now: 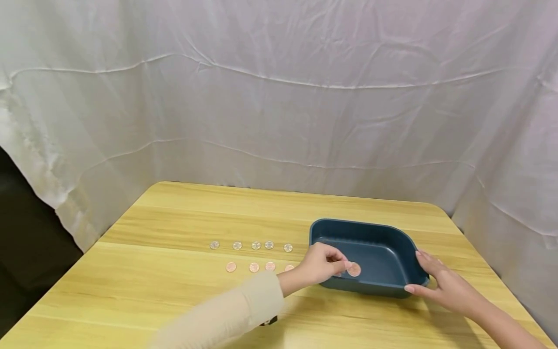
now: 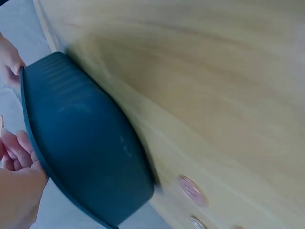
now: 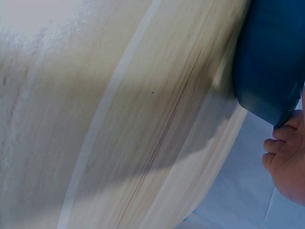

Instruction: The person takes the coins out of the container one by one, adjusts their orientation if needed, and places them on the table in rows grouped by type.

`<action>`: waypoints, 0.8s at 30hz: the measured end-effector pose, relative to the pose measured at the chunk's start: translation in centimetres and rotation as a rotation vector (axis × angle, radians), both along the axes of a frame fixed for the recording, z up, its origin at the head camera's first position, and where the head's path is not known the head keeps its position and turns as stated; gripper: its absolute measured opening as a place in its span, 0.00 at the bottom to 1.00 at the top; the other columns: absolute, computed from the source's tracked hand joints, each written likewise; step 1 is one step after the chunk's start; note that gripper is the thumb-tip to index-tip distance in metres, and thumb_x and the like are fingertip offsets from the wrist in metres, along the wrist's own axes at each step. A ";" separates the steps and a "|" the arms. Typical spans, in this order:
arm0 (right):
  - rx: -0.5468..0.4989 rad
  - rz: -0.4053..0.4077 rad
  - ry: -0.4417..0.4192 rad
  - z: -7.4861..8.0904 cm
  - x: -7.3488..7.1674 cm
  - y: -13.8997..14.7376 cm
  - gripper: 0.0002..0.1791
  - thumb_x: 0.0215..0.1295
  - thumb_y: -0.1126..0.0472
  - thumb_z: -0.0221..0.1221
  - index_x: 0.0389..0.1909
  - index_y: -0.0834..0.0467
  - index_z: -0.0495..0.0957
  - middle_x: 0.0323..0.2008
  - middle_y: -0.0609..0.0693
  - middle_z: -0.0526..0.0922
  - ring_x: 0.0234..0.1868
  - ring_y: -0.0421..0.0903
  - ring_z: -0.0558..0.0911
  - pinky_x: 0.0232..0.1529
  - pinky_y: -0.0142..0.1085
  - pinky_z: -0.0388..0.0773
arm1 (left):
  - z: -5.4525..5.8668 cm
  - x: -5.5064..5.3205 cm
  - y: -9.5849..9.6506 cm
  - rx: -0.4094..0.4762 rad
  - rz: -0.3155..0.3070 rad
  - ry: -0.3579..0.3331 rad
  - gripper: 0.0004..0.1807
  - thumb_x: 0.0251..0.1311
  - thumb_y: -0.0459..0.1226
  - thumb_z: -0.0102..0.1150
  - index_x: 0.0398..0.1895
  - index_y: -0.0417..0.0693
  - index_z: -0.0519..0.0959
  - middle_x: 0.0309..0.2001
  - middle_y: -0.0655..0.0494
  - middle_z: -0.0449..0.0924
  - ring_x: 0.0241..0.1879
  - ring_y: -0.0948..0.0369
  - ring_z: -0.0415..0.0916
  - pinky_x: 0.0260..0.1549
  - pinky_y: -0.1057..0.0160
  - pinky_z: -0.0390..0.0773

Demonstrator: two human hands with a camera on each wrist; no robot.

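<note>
Between thumb and fingers my left hand (image 1: 323, 264) pinches a copper-coloured coin (image 1: 354, 269), held over the near left part of a dark blue plastic basin (image 1: 370, 289). My right hand (image 1: 444, 286) grips the basin's right end, thumb at the near rim and fingers on the far side of the corner. In the left wrist view the left hand (image 2: 21, 181) shows at the basin's rim, seen from the side. The right wrist view has the right hand (image 3: 288, 157) at the basin's lower corner.
Left of the basin, a row of several silver coins (image 1: 237, 245) lies on the wooden table (image 1: 174, 291). Nearer is a row of copper coins (image 1: 254, 267), the rightmost partly behind the left wrist. Pale curtains (image 1: 279, 121) hang behind and beside the table.
</note>
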State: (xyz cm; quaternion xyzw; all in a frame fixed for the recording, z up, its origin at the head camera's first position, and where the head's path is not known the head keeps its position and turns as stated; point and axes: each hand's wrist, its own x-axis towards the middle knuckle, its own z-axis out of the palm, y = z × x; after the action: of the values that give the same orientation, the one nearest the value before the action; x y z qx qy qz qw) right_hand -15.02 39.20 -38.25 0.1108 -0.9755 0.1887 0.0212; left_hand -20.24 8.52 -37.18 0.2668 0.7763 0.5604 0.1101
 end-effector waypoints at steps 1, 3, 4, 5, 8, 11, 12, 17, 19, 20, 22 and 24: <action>0.000 0.001 0.000 0.0 0.0 0.0 0.50 0.52 0.46 0.65 0.65 0.75 0.55 0.64 0.75 0.57 0.61 0.77 0.58 0.52 0.67 0.59 | 0.0 0.1 -0.5 0.016 0.002 -0.007 0.08 0.58 0.34 0.60 0.28 0.37 0.83 0.26 0.43 0.83 0.20 0.67 0.77 0.20 0.71 0.75; -0.006 0.004 -0.003 0.0 0.0 0.0 0.50 0.52 0.47 0.65 0.65 0.75 0.55 0.64 0.75 0.57 0.61 0.77 0.58 0.52 0.67 0.59 | 0.2 0.4 -1.5 0.047 0.011 -0.015 0.07 0.57 0.33 0.60 0.28 0.36 0.83 0.26 0.42 0.82 0.21 0.65 0.78 0.23 0.68 0.78; -0.005 0.002 -0.005 0.0 0.0 0.0 0.50 0.53 0.47 0.65 0.65 0.75 0.54 0.64 0.75 0.56 0.61 0.77 0.58 0.52 0.68 0.59 | 0.3 0.4 -2.0 0.061 0.015 -0.015 0.07 0.57 0.32 0.60 0.28 0.35 0.83 0.26 0.41 0.82 0.21 0.64 0.78 0.24 0.67 0.79; -0.006 0.001 -0.007 0.0 0.0 0.0 0.50 0.53 0.47 0.65 0.65 0.75 0.54 0.64 0.75 0.56 0.61 0.77 0.57 0.52 0.68 0.58 | 0.4 0.5 -2.4 0.065 0.021 -0.009 0.06 0.57 0.32 0.60 0.28 0.35 0.83 0.26 0.41 0.82 0.21 0.63 0.78 0.25 0.65 0.79; -0.010 0.004 -0.009 0.1 0.0 0.0 0.49 0.53 0.47 0.64 0.65 0.75 0.54 0.64 0.75 0.56 0.61 0.77 0.57 0.52 0.68 0.58 | 0.6 0.5 -3.9 0.062 0.040 -0.005 0.06 0.57 0.32 0.60 0.29 0.36 0.83 0.26 0.40 0.81 0.22 0.62 0.77 0.24 0.64 0.79; 0.001 0.002 -0.008 0.1 0.0 0.0 0.49 0.53 0.47 0.64 0.65 0.75 0.54 0.64 0.75 0.56 0.61 0.77 0.57 0.52 0.68 0.58 | 0.7 0.4 -5.3 0.060 0.056 -0.011 0.07 0.57 0.32 0.60 0.30 0.34 0.82 0.27 0.36 0.81 0.22 0.62 0.76 0.24 0.65 0.78; 0.005 0.001 -0.008 0.1 0.0 0.0 0.49 0.53 0.47 0.64 0.65 0.75 0.54 0.64 0.75 0.56 0.61 0.77 0.58 0.52 0.68 0.59 | 0.7 0.4 -5.8 0.060 0.061 -0.014 0.08 0.57 0.33 0.60 0.30 0.34 0.82 0.28 0.35 0.81 0.22 0.64 0.76 0.24 0.66 0.78; 0.017 -0.002 -0.004 0.1 0.0 0.1 0.50 0.53 0.47 0.65 0.64 0.75 0.55 0.64 0.75 0.57 0.61 0.76 0.59 0.51 0.67 0.60 | 0.4 0.3 -8.2 0.077 0.077 -0.017 0.09 0.57 0.32 0.60 0.31 0.30 0.81 0.28 0.34 0.80 0.21 0.69 0.72 0.27 0.62 0.80; 0.020 0.001 -0.002 0.1 0.0 0.1 0.50 0.52 0.47 0.65 0.64 0.75 0.55 0.63 0.76 0.57 0.61 0.76 0.59 0.51 0.67 0.61 | 0.2 0.4 -9.1 0.070 0.093 -0.018 0.09 0.57 0.31 0.60 0.30 0.30 0.81 0.27 0.36 0.79 0.21 0.68 0.72 0.28 0.62 0.81; 0.022 0.003 -0.002 0.1 0.0 0.0 0.50 0.52 0.47 0.65 0.64 0.75 0.55 0.63 0.76 0.57 0.60 0.76 0.59 0.51 0.66 0.61 | 0.1 0.4 -9.6 0.063 0.104 -0.021 0.09 0.57 0.32 0.60 0.30 0.30 0.81 0.28 0.37 0.79 0.22 0.68 0.72 0.29 0.63 0.81; 0.022 0.004 -0.006 0.1 -0.1 0.0 0.50 0.52 0.47 0.65 0.64 0.75 0.55 0.63 0.76 0.57 0.60 0.76 0.59 0.51 0.67 0.61 | -0.1 0.4 -10.4 0.045 0.127 -0.022 0.09 0.58 0.33 0.59 0.29 0.31 0.81 0.28 0.41 0.80 0.22 0.68 0.72 0.29 0.64 0.80; 0.022 0.004 -0.010 0.1 -0.1 0.0 0.50 0.53 0.47 0.65 0.64 0.75 0.55 0.64 0.76 0.57 0.60 0.76 0.59 0.51 0.67 0.60 | -0.2 0.4 -11.2 0.029 0.148 -0.031 0.10 0.58 0.34 0.59 0.30 0.32 0.81 0.28 0.44 0.80 0.23 0.67 0.72 0.30 0.67 0.80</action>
State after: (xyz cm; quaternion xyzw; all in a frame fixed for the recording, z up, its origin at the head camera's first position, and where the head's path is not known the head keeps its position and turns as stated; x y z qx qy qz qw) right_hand -15.14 39.18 -38.13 0.1118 -0.9774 0.1786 0.0145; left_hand -19.80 -2.73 -37.41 0.2013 0.7840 0.5822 0.0764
